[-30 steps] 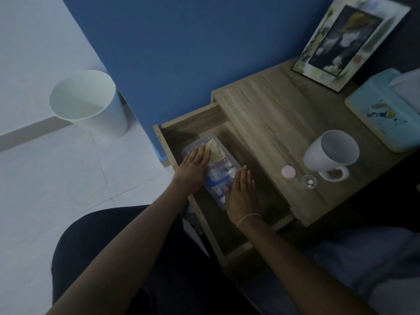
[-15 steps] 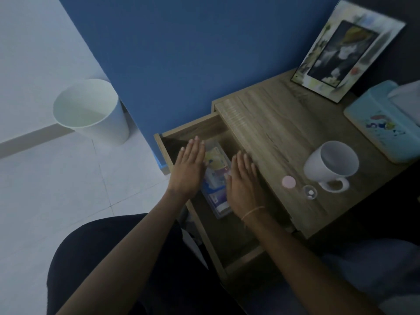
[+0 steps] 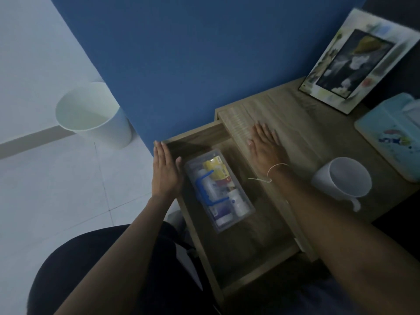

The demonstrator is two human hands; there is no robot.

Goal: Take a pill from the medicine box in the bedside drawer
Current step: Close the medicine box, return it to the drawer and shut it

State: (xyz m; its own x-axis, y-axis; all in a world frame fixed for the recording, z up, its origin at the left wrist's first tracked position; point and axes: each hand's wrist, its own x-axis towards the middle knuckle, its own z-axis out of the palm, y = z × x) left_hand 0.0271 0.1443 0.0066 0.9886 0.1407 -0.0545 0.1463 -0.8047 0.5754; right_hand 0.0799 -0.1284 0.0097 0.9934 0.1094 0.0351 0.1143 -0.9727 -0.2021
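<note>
The bedside drawer (image 3: 256, 272) is pulled out of the wooden nightstand. Inside it lies a clear plastic medicine box (image 3: 218, 189) with a blue handle, holding bottles and packets; its lid looks closed. My left hand (image 3: 164, 170) is flat and open over the drawer's left wall, just left of the box, holding nothing. My right hand (image 3: 264, 144) rests flat, fingers spread, on the nightstand top (image 3: 302, 133), right of the drawer. A thin bracelet circles that wrist.
A white mug (image 3: 343, 181) stands on the nightstand by my right forearm. A picture frame (image 3: 356, 62) leans at the back, a light blue tissue box (image 3: 391, 135) sits at the right edge. A white bin (image 3: 93, 114) stands on the floor by the blue wall.
Both hands have left the medicine box and moved apart: the left to the drawer's left wall, the right up onto the nightstand top. The box is now uncovered.
</note>
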